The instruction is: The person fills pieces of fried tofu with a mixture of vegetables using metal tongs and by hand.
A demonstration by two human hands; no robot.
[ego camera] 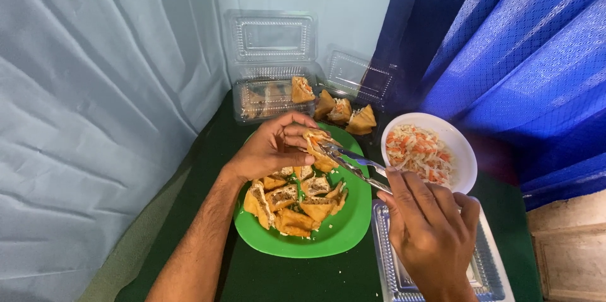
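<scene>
Head view: left hand (268,147) grips fried pastry (319,148) (above green plate (344,229)); right hand (429,232) grips tongs (353,166).

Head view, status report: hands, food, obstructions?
Left hand holds fried tofu piece above green plate. Right hand grips metal tongs, tips at the piece. Nothing blocking.

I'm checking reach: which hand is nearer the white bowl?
Right. The right hand sits just below the white bowl, holding metal tongs. The left hand is farther left, over the green plate, holding a tofu piece.
</scene>
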